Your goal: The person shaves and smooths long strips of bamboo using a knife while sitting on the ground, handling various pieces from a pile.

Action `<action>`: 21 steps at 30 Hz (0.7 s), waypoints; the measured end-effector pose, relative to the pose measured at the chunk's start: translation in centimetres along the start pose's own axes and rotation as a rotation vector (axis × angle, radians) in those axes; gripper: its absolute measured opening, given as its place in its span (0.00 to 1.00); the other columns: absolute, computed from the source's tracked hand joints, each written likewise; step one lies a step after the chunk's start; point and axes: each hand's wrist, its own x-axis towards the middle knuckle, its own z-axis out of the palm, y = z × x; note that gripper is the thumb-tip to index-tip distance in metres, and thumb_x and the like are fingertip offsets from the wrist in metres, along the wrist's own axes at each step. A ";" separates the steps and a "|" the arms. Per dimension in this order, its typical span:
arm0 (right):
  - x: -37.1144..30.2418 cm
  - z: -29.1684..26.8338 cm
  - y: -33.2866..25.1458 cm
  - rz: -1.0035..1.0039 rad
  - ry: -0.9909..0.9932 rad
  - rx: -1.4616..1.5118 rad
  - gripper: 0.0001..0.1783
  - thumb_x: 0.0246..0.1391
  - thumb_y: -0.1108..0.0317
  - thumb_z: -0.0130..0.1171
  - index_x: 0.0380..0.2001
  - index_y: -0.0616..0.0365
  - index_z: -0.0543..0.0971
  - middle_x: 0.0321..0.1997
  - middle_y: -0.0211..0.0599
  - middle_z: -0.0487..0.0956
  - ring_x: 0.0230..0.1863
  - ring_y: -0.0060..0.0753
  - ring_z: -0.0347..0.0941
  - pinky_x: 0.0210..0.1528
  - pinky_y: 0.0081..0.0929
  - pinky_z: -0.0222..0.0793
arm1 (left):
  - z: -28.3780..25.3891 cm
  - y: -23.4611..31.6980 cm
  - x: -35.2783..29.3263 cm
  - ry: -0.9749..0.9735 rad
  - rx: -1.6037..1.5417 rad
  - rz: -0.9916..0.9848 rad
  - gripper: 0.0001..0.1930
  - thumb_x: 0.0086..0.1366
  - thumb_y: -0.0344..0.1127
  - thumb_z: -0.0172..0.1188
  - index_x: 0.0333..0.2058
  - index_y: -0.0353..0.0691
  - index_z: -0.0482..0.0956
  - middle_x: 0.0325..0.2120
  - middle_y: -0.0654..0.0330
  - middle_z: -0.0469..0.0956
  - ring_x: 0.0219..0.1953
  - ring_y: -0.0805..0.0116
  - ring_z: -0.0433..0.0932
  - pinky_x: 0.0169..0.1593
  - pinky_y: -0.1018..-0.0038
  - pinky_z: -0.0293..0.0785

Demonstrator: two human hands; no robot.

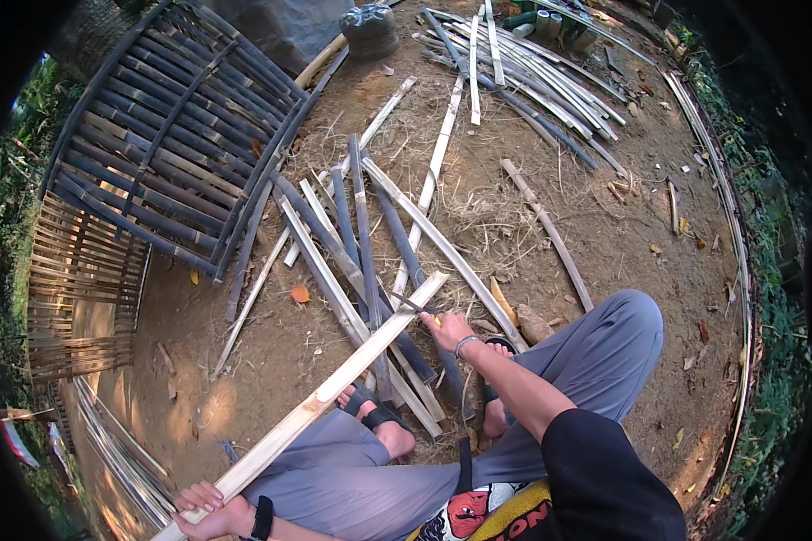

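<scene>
A long, pale split bamboo strip [309,408] slants across my lap from lower left to the middle. My left hand [212,512] is closed around its near end, a dark band on that wrist. Near the far end, my right hand [448,334] grips a knife [408,302]; a bit of yellow shows at its handle. The dark blade lies against or just over the strip's end; contact is hard to make out. Beneath, several dark bamboo pieces [367,243] and pale split ones [442,239] lie crossed on the ground before my sandalled feet.
At the left stands a dark bamboo slatted frame [167,135], with a lighter slatted panel [86,302] below it. More pale strips [122,451] lie at lower left. A large heap of strips [546,95] covers the far right. One lone stick [550,234] rests right of centre.
</scene>
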 end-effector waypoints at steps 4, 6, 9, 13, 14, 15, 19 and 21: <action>-0.5 0.1 -0.6 -0.038 -0.031 -0.075 0.42 0.57 0.33 0.40 0.29 0.67 0.81 0.32 0.67 0.78 0.41 0.64 0.75 0.48 0.50 0.68 | -0.5 0.0 -0.1 -0.021 -0.025 -0.012 0.18 0.66 0.46 0.43 0.19 0.45 0.57 0.09 0.68 0.51 0.08 0.78 0.49 0.12 0.81 0.45; 1.2 -0.7 1.7 0.054 0.019 -0.007 0.43 0.56 0.32 0.40 0.28 0.68 0.81 0.33 0.68 0.77 0.41 0.64 0.75 0.48 0.50 0.69 | -0.3 -0.2 -0.2 -0.023 -0.024 -0.028 0.18 0.66 0.46 0.42 0.19 0.45 0.57 0.09 0.68 0.51 0.08 0.78 0.49 0.12 0.81 0.45; 2.1 -1.0 2.1 0.150 -0.007 -0.009 0.43 0.56 0.31 0.38 0.28 0.67 0.82 0.33 0.65 0.78 0.42 0.64 0.75 0.49 0.49 0.69 | -0.1 -0.2 0.1 -0.027 -0.028 -0.013 0.18 0.66 0.47 0.42 0.19 0.46 0.57 0.08 0.68 0.51 0.08 0.78 0.48 0.12 0.81 0.45; 0.7 -0.9 1.4 0.003 -0.101 -0.068 0.44 0.57 0.31 0.38 0.28 0.67 0.82 0.33 0.65 0.78 0.42 0.64 0.75 0.49 0.48 0.69 | 0.1 0.0 -0.4 0.003 -0.013 -0.010 0.18 0.66 0.46 0.42 0.19 0.46 0.58 0.08 0.67 0.51 0.07 0.77 0.48 0.12 0.81 0.44; 1.9 -1.0 2.4 0.064 -0.053 -0.028 0.44 0.57 0.31 0.38 0.27 0.67 0.81 0.33 0.66 0.78 0.41 0.64 0.75 0.49 0.48 0.69 | 0.8 0.0 -0.6 0.020 -0.009 -0.008 0.18 0.66 0.46 0.42 0.19 0.45 0.58 0.08 0.67 0.51 0.07 0.77 0.48 0.12 0.81 0.44; 3.0 -1.3 3.6 0.124 -0.005 0.013 0.44 0.57 0.31 0.38 0.27 0.68 0.81 0.32 0.66 0.78 0.41 0.64 0.75 0.48 0.48 0.69 | 1.5 0.0 -0.8 0.037 -0.005 -0.006 0.18 0.66 0.46 0.42 0.19 0.45 0.58 0.07 0.67 0.51 0.07 0.77 0.47 0.11 0.81 0.44; 2.2 -0.5 2.3 0.069 -0.087 -0.032 0.45 0.56 0.30 0.38 0.27 0.68 0.81 0.33 0.67 0.78 0.42 0.64 0.75 0.50 0.47 0.69 | 0.2 0.0 0.0 0.024 0.005 0.008 0.18 0.66 0.46 0.42 0.19 0.45 0.58 0.09 0.67 0.51 0.07 0.77 0.47 0.12 0.80 0.43; 1.6 -0.3 2.1 0.051 -0.045 -0.049 0.45 0.55 0.30 0.39 0.28 0.70 0.81 0.34 0.66 0.78 0.43 0.65 0.75 0.49 0.47 0.70 | -0.2 -0.3 0.1 0.029 0.003 -0.002 0.18 0.65 0.46 0.43 0.19 0.45 0.58 0.09 0.67 0.51 0.07 0.77 0.47 0.12 0.80 0.43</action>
